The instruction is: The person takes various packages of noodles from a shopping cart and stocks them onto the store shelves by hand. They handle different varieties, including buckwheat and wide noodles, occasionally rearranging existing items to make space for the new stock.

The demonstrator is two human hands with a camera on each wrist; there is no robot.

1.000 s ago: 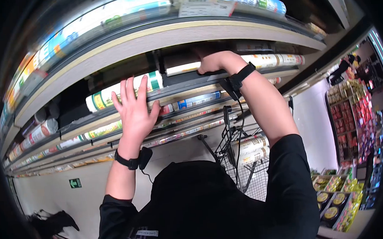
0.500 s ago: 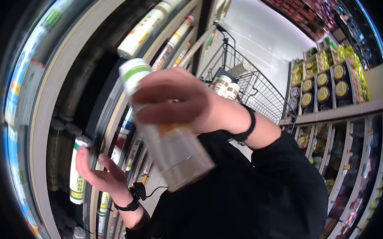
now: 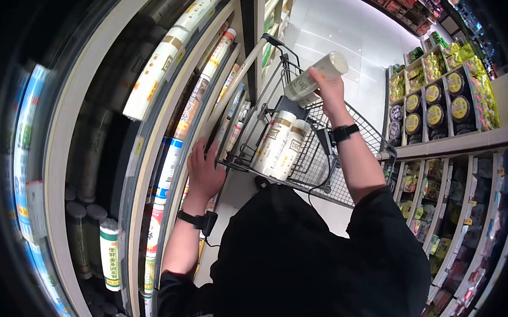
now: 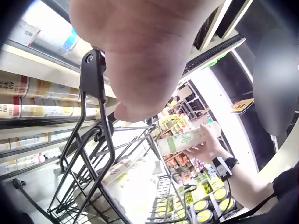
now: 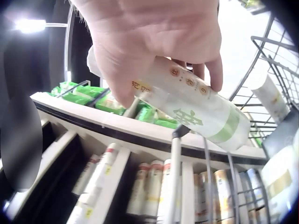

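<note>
My right hand [image 3: 329, 93] has its grip wrapped around the lower half of a pale bottle [image 3: 316, 76], fingers curled over the label, the bottle tilted above the cart [image 3: 344, 154]; I judge the careful move is lowering it in beside the two bottles [image 3: 281, 147] already lying in the basket, not dropping it. My left hand [image 3: 203, 172], fingers spread, rests on the cart's front rim by the cooler shelves [image 3: 168, 145]
</note>
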